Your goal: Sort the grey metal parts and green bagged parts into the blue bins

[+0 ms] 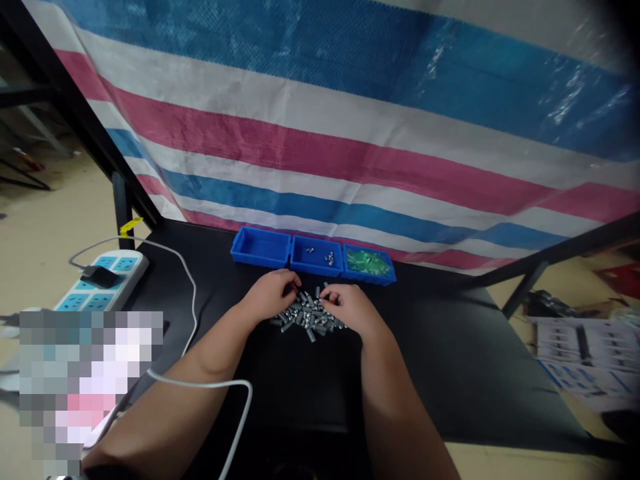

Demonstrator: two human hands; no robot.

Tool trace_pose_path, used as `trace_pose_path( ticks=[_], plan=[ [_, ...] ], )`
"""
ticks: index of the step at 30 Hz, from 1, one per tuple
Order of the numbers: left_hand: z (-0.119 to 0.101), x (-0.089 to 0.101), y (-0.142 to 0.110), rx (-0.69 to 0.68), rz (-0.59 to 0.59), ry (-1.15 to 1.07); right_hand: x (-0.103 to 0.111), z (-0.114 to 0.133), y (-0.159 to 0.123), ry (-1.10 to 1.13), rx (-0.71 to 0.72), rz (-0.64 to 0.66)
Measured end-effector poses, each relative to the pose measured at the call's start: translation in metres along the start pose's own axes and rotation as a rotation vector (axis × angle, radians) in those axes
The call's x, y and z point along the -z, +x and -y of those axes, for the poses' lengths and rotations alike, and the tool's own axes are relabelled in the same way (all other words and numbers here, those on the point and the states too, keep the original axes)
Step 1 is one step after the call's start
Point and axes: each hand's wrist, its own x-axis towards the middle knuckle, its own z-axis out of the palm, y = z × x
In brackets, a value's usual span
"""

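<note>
A pile of small silver metal cylinders [310, 317] lies on the black table between my two hands. My left hand [270, 293] is at the pile's left edge, fingers curled in towards the thumb; whatever they hold, if anything, is hidden. At the right edge, my right hand [346, 305] has its thumb and index finger pinched together, and a small metal cylinder [325, 285] seems to stick out at the fingertips. Just behind stand three blue bins: the left bin [263, 257] shows only its bottom, the middle bin [315, 268] has several small metal parts, and the right bin [387, 272] contains green plastic bags [369, 261].
A white power strip [131, 277] with a black plug [99, 277] sits on the left. A white cable [200, 384] runs across my left forearm. Beside it is a pixelated area. Behind the table [450, 347] hangs a striped tarp [320, 150] on a black frame.
</note>
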Motion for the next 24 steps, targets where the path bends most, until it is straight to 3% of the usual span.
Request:
trace_pose_path(
  ticks=[9, 13, 15, 21, 24],
  plan=[
    [-0.001, 0.0, 0.0, 0.003, 0.004, -0.003, -0.003, -0.009, 0.003, 0.005, -0.027, 0.01],
    [0.0, -0.001, -0.001, -0.004, -0.003, 0.002, -0.003, -0.003, 0.005, 0.005, 0.063, -0.006],
    [0.0, -0.001, -0.001, -0.004, -0.004, -0.002, -0.003, 0.002, 0.007, 0.052, 0.105, -0.105],
    [0.001, -0.001, -0.001, 0.003, -0.001, -0.006, -0.008, 0.007, 0.015, 0.184, 0.152, -0.657],
    [0.001, -0.001, -0.001, 0.002, -0.001, -0.009, -0.015, 0.003, 0.024, 0.243, 0.133, -0.772]
  ],
)
